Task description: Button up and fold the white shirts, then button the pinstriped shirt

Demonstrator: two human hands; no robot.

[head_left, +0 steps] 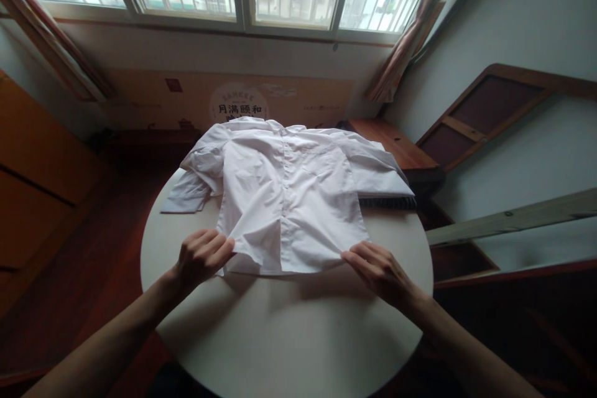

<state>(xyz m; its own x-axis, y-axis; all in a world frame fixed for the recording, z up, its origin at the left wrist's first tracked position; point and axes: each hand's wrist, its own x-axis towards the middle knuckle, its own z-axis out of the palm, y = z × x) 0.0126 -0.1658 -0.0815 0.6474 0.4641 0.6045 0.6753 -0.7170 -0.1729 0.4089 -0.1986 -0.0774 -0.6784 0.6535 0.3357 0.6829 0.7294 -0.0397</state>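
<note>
A white shirt [289,193] lies buttons up across a round white table [280,348], its hem toward me between my two hands. My left hand [205,255] grips one hem corner, fingers closed on the cloth; my right hand [380,267] pinches the opposite corner between thumb and fingers.

The white button-front shirt [298,193] lies front side up on the round pale counter [298,348], its collar at the far edge and its hem toward the wearer. Creases run up from the two lower corners (both pinched, one in each hand). A chest pocket shows, and the sleeves spread outward, rumpled.
</note>
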